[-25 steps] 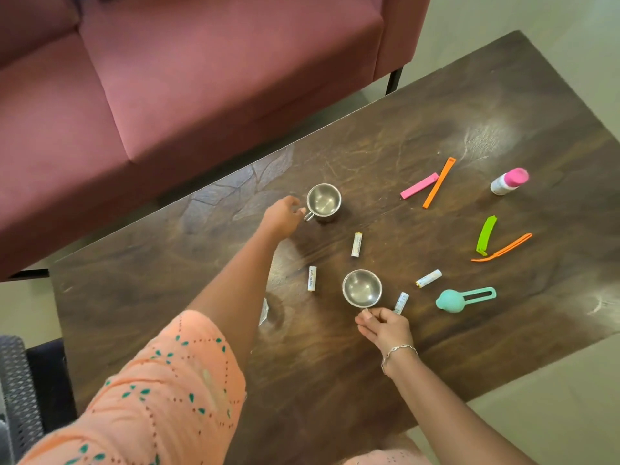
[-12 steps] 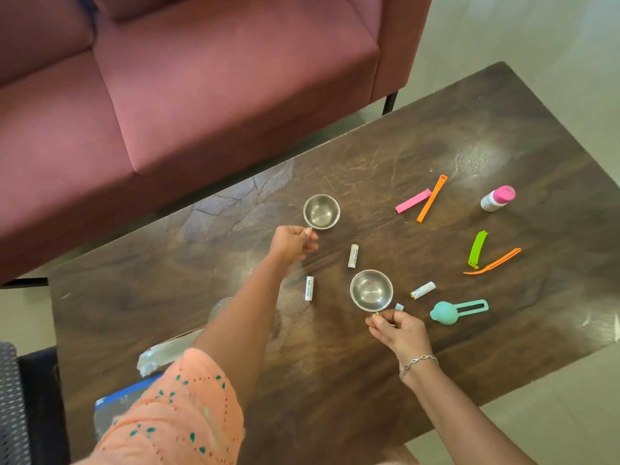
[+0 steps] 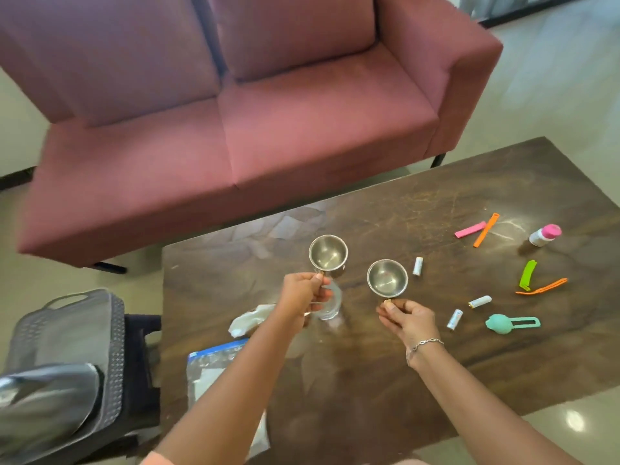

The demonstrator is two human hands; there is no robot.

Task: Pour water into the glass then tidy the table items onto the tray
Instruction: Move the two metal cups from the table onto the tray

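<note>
My left hand [image 3: 303, 292] pinches the handle of a small steel cup [image 3: 328, 254] and holds it above the table. My right hand [image 3: 407, 318] pinches the handle of a second steel cup [image 3: 387, 278], also lifted. Both cups look empty. A clear glass [image 3: 330, 305] stands on the dark wooden table [image 3: 436, 364], partly hidden behind my left hand. A grey tray [image 3: 73, 330] sits on a dark stool to the left of the table.
Several small white tubes [image 3: 417, 266] lie right of the cups, with pink [image 3: 469, 229], orange [image 3: 485, 229] and green [image 3: 527, 275] clips, a teal tool [image 3: 511, 323] and a pink-capped bottle [image 3: 544, 234]. A crumpled tissue [image 3: 250, 319] and a plastic bag [image 3: 214, 367] lie at the table's left. A maroon sofa [image 3: 268, 129] stands behind.
Both hands have taken the steel cups by their handles and lifted them off the table. The view has swung left, bringing the glass, tray and bag into sight.
</note>
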